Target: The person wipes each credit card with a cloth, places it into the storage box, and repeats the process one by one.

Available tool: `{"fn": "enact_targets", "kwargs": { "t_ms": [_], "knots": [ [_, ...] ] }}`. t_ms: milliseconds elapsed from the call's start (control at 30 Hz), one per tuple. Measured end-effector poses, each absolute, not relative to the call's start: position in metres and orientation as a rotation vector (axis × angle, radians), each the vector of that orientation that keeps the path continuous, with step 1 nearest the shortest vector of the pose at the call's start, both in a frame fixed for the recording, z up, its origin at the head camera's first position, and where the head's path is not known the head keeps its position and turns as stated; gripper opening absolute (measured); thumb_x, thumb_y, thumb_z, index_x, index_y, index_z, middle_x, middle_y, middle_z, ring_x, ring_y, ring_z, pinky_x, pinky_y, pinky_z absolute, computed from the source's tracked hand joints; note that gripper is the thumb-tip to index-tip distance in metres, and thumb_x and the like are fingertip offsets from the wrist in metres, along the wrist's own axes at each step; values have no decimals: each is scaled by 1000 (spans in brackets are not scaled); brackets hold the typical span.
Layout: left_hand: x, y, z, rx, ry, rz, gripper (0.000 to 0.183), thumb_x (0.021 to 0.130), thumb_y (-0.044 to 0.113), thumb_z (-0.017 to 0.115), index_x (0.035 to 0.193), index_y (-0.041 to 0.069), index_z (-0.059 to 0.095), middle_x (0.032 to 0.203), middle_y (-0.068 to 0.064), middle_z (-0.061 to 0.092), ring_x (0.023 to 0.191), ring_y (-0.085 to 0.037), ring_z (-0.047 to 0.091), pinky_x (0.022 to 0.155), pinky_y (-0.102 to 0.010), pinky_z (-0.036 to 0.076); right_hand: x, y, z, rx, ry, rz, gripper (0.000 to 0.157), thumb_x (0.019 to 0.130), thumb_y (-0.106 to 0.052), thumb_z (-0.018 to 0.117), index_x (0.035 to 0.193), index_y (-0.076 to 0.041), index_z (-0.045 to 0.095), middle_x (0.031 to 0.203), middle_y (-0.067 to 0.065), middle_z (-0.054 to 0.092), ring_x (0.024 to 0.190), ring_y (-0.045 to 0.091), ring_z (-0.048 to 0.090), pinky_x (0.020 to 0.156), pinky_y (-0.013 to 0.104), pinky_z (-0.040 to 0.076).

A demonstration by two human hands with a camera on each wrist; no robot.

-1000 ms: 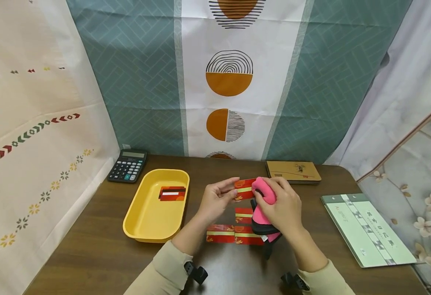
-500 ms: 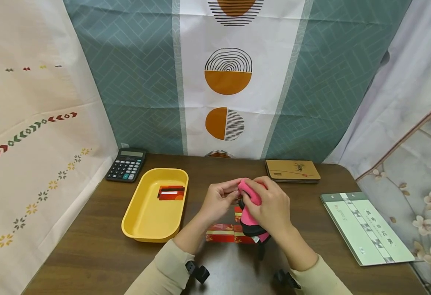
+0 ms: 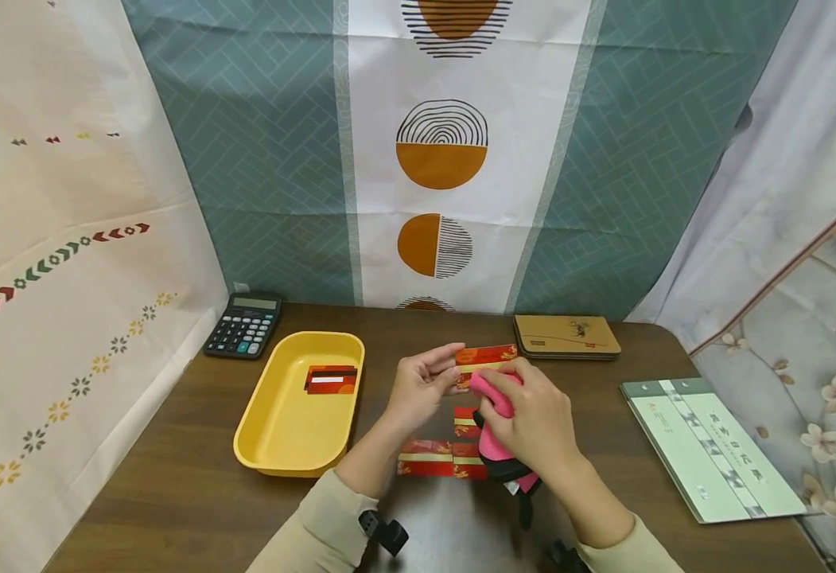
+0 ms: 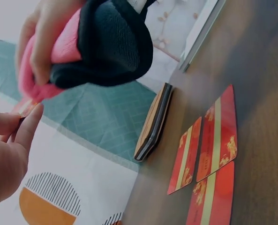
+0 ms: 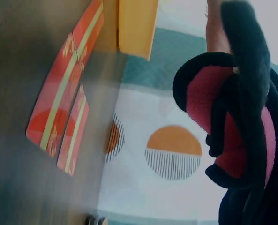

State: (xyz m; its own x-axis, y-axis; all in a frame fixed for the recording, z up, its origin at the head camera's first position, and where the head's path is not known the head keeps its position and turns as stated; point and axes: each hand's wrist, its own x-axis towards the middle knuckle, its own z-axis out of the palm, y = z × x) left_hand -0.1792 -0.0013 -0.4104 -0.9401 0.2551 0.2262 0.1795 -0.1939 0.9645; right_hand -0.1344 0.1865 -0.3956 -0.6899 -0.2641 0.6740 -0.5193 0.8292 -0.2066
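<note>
Between thumb and fingers, my left hand [image 3: 418, 391] pinches the left end of a red card [image 3: 487, 352] with a pale yellow stripe, raised above the table. My right hand [image 3: 538, 414] grips a bunched pink cloth [image 3: 495, 391] with black edging. Its pink fold lies against the lower right part of the card. Black-edged folds of the cloth [image 5: 206, 93] hang down in the right wrist view. Below the hands, several similar red cards [image 4: 218, 133] lie side by side on the table; the cloth partly covers one in the head view.
A yellow tray [image 3: 249, 434] with red cards [image 3: 330, 380] inside stands to the left, a black calculator [image 3: 243, 325] behind it. Brown notebooks [image 3: 568, 336] lie at the back right. A pale green notebook [image 3: 711, 450] lies near the right edge of the table [image 3: 174, 493].
The cloth and right hand moved left over the card, covering it, then drew back right and down, so the card's upper part shows again. The left hand stays nearly in place.
</note>
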Motion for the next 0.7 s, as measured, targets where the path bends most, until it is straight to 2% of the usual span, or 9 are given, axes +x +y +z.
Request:
{"fn": "enact_targets", "kwargs": {
  "t_ms": [167,400,700],
  "knots": [
    [-178,-6,-408,483,1963,2341,37,96,-10,60,133,-7,62,118,-27,68,97,-29,73,76,-33,62,-139,204,-395,487,-2297,559,35,75,-20,85,107,-9,79,94,8,66,71,23,63,49,34,51],
    [-175,-11,-408,467,1992,2277,37,97,-8,61,133,-5,62,117,-26,69,96,-22,72,76,-29,62,-145,211,-386,388,-2276,594,38,76,-21,85,112,-9,77,96,11,67,71,27,63,52,39,51],
    [-173,-3,-410,623,2132,2151,36,96,-5,63,133,-3,64,115,-24,71,96,-27,73,79,-33,62,-142,181,-385,472,-2269,615,35,77,-21,85,109,-10,78,91,7,65,71,24,63,51,36,54]
  ]
}}
